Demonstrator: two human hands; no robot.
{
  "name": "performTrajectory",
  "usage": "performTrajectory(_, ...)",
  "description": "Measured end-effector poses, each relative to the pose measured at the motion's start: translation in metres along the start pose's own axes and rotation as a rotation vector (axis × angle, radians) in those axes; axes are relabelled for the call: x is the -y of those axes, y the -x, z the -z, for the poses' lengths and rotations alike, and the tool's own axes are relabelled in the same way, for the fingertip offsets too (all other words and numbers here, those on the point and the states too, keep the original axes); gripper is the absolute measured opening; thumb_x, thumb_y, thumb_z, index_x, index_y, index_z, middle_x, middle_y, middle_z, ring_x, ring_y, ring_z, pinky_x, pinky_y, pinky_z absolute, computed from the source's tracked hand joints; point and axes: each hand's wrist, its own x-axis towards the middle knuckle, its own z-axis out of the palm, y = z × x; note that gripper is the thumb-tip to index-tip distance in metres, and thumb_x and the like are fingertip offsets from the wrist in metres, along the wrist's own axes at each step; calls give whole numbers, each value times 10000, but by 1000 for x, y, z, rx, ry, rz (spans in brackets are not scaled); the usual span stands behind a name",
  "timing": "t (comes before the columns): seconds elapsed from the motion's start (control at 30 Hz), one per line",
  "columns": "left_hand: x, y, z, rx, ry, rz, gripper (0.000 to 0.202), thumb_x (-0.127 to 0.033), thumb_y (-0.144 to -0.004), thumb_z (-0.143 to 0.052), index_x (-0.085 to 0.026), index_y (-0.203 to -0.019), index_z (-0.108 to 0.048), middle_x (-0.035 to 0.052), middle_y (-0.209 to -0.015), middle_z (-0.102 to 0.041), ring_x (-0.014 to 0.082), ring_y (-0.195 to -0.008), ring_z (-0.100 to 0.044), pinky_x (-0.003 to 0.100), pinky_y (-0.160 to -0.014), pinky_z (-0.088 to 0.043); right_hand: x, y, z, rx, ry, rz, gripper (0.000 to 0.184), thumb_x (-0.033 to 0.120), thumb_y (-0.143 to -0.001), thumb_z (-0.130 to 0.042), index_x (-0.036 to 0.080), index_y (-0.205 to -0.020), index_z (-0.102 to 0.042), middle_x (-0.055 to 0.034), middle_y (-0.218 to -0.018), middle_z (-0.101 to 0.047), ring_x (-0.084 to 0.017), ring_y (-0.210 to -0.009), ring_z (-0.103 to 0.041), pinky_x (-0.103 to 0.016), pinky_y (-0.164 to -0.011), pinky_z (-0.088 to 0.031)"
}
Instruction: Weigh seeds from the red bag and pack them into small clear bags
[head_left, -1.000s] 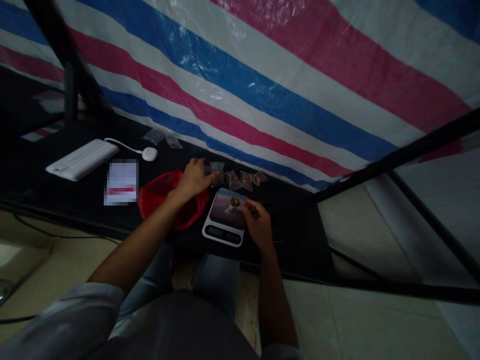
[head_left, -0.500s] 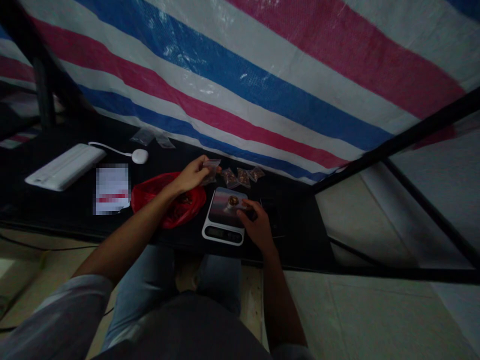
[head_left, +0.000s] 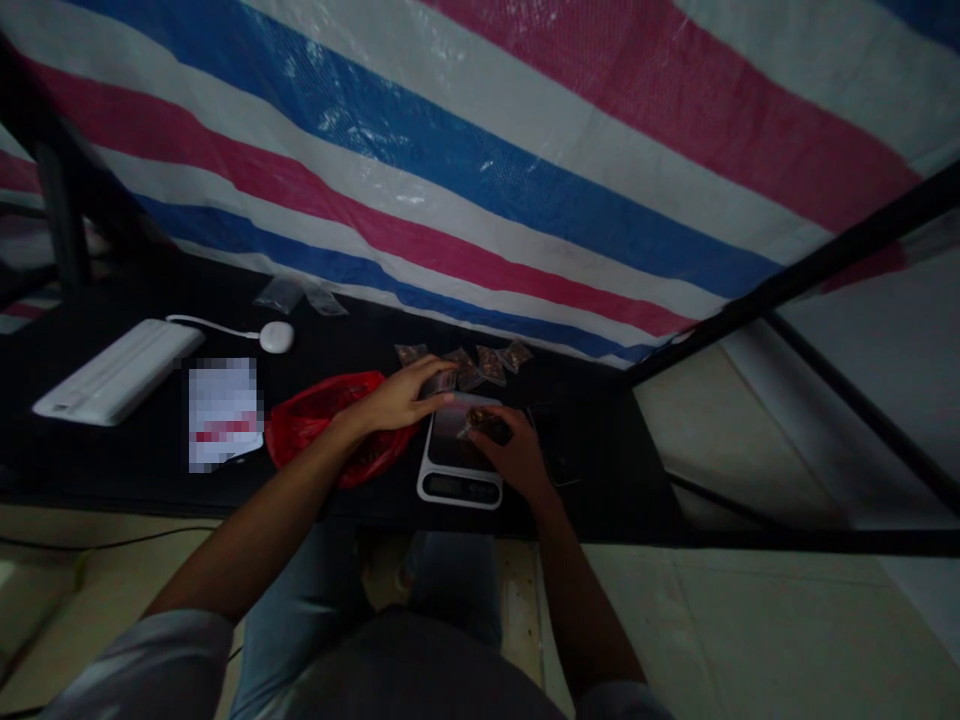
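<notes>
My left hand (head_left: pixel 401 395) is closed on a small clear zip bag (head_left: pixel 444 380), held over the far left part of a kitchen scale (head_left: pixel 459 488). Fingers and thumb of my right hand (head_left: pixel 517 445) wrap round a small cup (head_left: pixel 484 424) filled with brass-coloured bits. That cup is above the scale's plate; whether it touches the plate I cannot tell. Under my left wrist lies an open red plastic bag (head_left: pixel 300 425) with small dark pieces inside. Behind the scale rest several filled zip bags (head_left: pixel 491 364).
Flat clear bags (head_left: pixel 279 294) lie at the back of the black table (head_left: pixel 615 480). To the left are a long white device (head_left: pixel 120 372), a white round piece (head_left: pixel 277 337) on a cord, and a blurred card (head_left: pixel 223 410). A striped sheet (head_left: pixel 450 160) hangs behind.
My right hand has taken hold of the cup that stood on the scale. My left hand has come right and nearer with the zip bag, uncovering a filled bag behind it.
</notes>
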Motion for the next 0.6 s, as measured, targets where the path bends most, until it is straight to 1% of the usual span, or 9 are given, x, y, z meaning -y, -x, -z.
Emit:
performTrajectory(0.1, -2, 0, 0, 11, -8, 12, 640, -558, -940, -620, -155, -1434, -573, 166, -1329, -645, 325, -1235, -621, 469, -1102, -471, 0, -3, 5, 2, -7, 7, 332, 363, -786, -813, 248, -1093, -763, -74, -1133, -752, -265, -1083, -686, -462, -1023, -520)
performTrajectory(0.17, -4, 1, 0, 25, 23, 19, 666, -554, -917, -655, -166, -1452, -571, 168, -1353, -645, 326, -1249, -621, 471, -1109, -472, 2, -6, 10, -1, 4, 24, 336, 368, -791, -813, 245, -1100, -763, -78, -1126, -754, -265, -1076, -692, -458, -1012, -525)
performTrajectory(0.27, -6, 1, 2, 51, 86, 15, 666, -539, -902, -684, -200, -1464, -574, 161, -1394, -645, 326, -1289, -611, 476, -1123, -467, 9, -13, 19, 13, 36, 61, 324, 359, -806, -803, 240, -1105, -764, -76, -1105, -760, -258, -1058, -695, -441, -992, -528)
performTrajectory(0.33, -5, 1, 3, 52, 103, 12, 651, -535, -890, -709, -201, -1439, -603, 157, -1375, -662, 320, -1281, -621, 470, -1115, -475, 15, -18, 24, 38, 56, 85, 313, 342, -812, -796, 248, -1108, -763, -64, -1103, -765, -249, -1052, -693, -429, -982, -531)
performTrajectory(0.47, -4, -1, 2, 7, 94, -3, 624, -553, -820, -791, -205, -1329, -690, 133, -1277, -705, 306, -1205, -658, 450, -1083, -499, 29, -32, 30, 97, 86, 164, 307, 308, -806, -797, 249, -1105, -763, -62, -1125, -775, -254, -1077, -690, -431, -986, -523)
performTrajectory(0.53, -3, -2, 0, -22, 91, -9, 637, -566, -791, -819, -208, -1305, -703, 126, -1244, -712, 301, -1175, -668, 446, -1068, -507, 35, -40, 31, 139, 99, 234, 286, 302, -817, -786, 244, -1097, -765, -67, -1126, -780, -263, -1084, -692, -440, -989, -517)
performTrajectory(0.6, -4, -3, -2, -55, 90, -19, 671, -569, -771, -838, -210, -1318, -690, 126, -1243, -711, 299, -1166, -670, 449, -1065, -506, 41, -48, 32, 181, 132, 295, 292, 299, -825, -782, 228, -1108, -765, -82, -1123, -779, -274, -1071, -695, -447, -976, -518)
